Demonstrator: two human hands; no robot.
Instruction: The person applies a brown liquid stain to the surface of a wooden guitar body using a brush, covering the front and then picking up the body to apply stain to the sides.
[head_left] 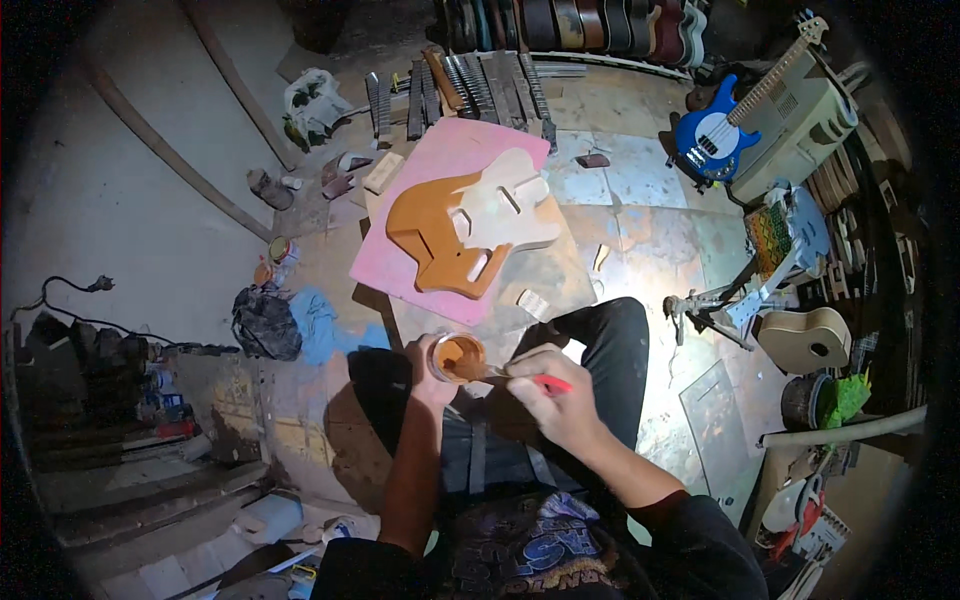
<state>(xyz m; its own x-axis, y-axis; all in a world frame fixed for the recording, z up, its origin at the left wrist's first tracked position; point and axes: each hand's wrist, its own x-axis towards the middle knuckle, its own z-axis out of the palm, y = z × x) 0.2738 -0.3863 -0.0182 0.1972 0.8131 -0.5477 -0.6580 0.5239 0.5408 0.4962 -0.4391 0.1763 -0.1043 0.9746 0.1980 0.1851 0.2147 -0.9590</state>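
My left hand point(426, 378) is wrapped around a small open can point(436, 350) of orange-brown paint, held above my lap. My right hand point(560, 396) grips a red-handled paintbrush point(548, 384); its head dips into the can, so the bristles are partly hidden. Beyond the can, an electric guitar body point(440, 222) lies flat on a pink board point(385, 255). Its left and near portion is coated orange-brown, while the far right portion is pale white. Cutouts show in its face. Neither hand touches the body.
Several files and rasps point(480, 85) lie beyond the board. A blue bass guitar point(715, 135) leans at the far right, with an acoustic guitar body point(805, 340) nearer. A blue cloth point(322, 325) and a black bag point(266, 322) lie left. Wood scraps point(534, 303) sit beside the board.
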